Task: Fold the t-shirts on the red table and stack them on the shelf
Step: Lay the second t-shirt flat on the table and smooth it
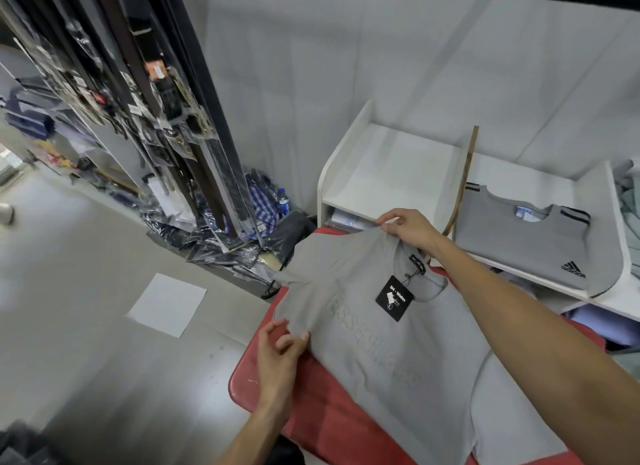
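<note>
A grey t-shirt point(398, 353) with raised lettering and a black hang tag point(394, 298) lies face up on the red table point(249, 378). My left hand point(280, 350) pinches the shirt's side edge below the left sleeve. My right hand point(405, 227) pinches the shoulder by the collar, at the table's far edge. The left sleeve is lifted between the two hands. A folded grey t-shirt point(523, 242) with a black logo lies on the right compartment of the white shelf point(391, 177).
A brown board point(464, 180) divides the shelf top into two compartments. Belts in plastic sleeves point(166, 111) hang at the left. Bagged clothes and a water bottle point(282, 201) lie on the floor below. A white sheet of paper point(166, 303) lies on the floor.
</note>
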